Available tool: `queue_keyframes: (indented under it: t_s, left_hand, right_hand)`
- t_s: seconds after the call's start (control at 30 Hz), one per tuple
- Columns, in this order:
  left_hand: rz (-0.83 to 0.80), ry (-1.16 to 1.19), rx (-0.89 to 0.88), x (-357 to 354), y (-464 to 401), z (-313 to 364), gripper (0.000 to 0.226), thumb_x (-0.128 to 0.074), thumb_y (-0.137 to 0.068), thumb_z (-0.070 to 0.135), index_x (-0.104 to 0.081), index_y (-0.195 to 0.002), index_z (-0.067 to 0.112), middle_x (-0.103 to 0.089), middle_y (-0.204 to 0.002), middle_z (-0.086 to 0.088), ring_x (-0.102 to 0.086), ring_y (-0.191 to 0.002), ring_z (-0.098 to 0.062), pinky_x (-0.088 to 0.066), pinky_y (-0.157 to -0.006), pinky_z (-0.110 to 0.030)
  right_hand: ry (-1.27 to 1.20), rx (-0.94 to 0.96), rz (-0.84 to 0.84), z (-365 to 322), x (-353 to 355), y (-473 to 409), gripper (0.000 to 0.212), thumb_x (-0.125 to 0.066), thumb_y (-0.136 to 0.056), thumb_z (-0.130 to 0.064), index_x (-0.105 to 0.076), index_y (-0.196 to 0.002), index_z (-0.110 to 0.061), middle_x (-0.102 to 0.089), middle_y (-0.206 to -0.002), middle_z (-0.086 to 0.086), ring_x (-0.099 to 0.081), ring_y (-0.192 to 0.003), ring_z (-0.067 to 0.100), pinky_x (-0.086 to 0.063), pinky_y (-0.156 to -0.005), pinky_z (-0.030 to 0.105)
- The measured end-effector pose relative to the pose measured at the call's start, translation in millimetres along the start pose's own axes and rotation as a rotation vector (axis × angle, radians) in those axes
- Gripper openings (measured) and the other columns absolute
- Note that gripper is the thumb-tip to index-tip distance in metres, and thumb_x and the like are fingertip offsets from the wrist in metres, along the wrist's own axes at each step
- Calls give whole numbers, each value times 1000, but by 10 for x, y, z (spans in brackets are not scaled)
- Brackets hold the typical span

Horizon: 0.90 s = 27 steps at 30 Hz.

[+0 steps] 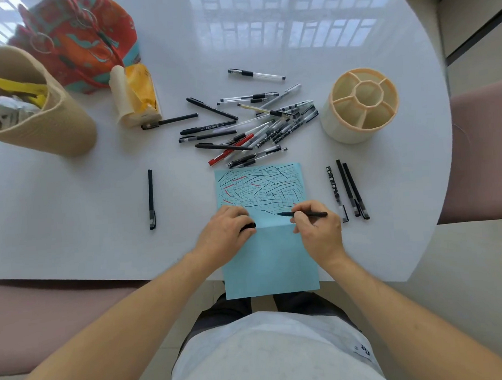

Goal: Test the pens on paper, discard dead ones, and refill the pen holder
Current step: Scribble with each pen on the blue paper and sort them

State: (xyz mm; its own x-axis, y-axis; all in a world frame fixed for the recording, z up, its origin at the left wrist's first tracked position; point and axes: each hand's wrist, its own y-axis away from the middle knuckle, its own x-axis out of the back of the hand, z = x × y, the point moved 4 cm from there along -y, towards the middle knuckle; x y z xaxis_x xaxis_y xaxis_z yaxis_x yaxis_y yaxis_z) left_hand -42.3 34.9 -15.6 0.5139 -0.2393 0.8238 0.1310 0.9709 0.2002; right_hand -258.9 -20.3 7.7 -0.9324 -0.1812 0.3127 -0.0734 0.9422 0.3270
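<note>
Over at ten o'clock I see the beige bin [34, 121] with crumpled paper and yellow scraps inside, no pen visible in it from here. Sliding right, one black pen [151, 199] lies alone at nine o'clock, well apart from the rest; my guess is a reject waiting to be binned. Centre now: my left hand [227, 228] curls round a black pen cap [248, 226] and rests on the blue paper [270, 259], whose far half is crowded with black and red test strokes. My right hand [316, 227] pinches an uncapped black pen [302, 214], tip down on the sheet, a line forming. Up at twelve o'clock, the heap of pens [251, 125] looks untested and large. Three pens [348, 189] lie side by side at three o'clock, likely the keepers. At two o'clock the cream pen holder [359, 109] stands with every compartment bare. I judge testing is early to midway; discarding and refilling are not yet begun.
</note>
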Motion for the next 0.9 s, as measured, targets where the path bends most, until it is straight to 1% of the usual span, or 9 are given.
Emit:
queue_keyframes:
  t_s: [0.07,0.17,0.23,0.33,0.5,0.57,0.67,0.8,0.9]
  left_hand:
    - [21,17,30,-4,-11,-8,24,-61,-95,37,-72,-107,19,-63,-114,7,-50,-111,-16,-46,-94,-32]
    - [31,37,56,1,-28,8,24,-61,-94,40,-70,-107,21,-63,-114,9,-51,-110,-13,-45,-91,-28]
    - [30,43,54,9,-41,41,25,-60,-94,41,-70,-106,22,-64,-113,11,-52,-108,-11,-43,-87,-24]
    - [31,52,37,34,-67,103,25,-59,-94,42,-69,-104,23,-65,-110,12,-55,-103,-10,-41,-83,-21]
    - [5,72,3,108,-118,276,19,-63,-94,39,-69,-104,24,-70,-94,11,-62,-85,-12,-50,-72,-28]
    - [-16,63,-29,131,-135,354,17,-61,-94,38,-70,-100,25,-69,-79,10,-62,-70,-13,-48,-62,-29]
    - [-72,44,-57,136,-153,417,20,-59,-96,38,-67,-89,21,-64,-66,8,-60,-60,-12,-50,-60,-35]
    - [-125,21,-83,102,-182,492,26,-57,-97,40,-63,-83,19,-62,-62,7,-60,-58,-13,-51,-60,-39]
    - [-161,76,-52,112,-250,524,28,-60,-93,49,-69,-93,22,-69,-69,9,-64,-64,-9,-54,-65,-35]
  right_hand:
    - [-112,-36,-26,-29,-29,39,12,-60,-82,-18,-72,-83,-23,-72,-75,8,-70,-66,26,-58,-59,31]
    - [-237,-63,-88,-71,-74,94,11,-59,-90,-5,-70,-89,-7,-70,-75,18,-69,-68,28,-60,-61,34]
    - [-265,-75,-119,-73,-93,110,12,-57,-94,3,-68,-92,-1,-69,-74,19,-69,-68,29,-60,-61,34]
    - [-266,-88,-152,-71,-110,116,12,-56,-97,6,-67,-94,2,-70,-74,16,-69,-68,30,-60,-63,36]
    - [-305,-142,-207,-41,-155,117,11,-57,-99,4,-66,-94,2,-69,-82,30,-70,-68,30,-62,-69,41]
    - [-327,-169,-258,-25,-184,123,13,-57,-102,-2,-67,-94,-4,-72,-84,28,-72,-68,30,-63,-74,41]
    - [-328,-192,-282,13,-197,145,11,-57,-104,-10,-65,-97,-9,-76,-82,19,-73,-69,30,-63,-77,38]
    - [-298,-194,-248,97,-128,171,11,-58,-104,-16,-66,-100,-9,-76,-80,15,-72,-68,27,-61,-73,34]
    - [-219,-201,-296,80,-17,26,19,-60,-103,-24,-69,-98,-9,-74,-78,10,-69,-66,24,-61,-72,37]
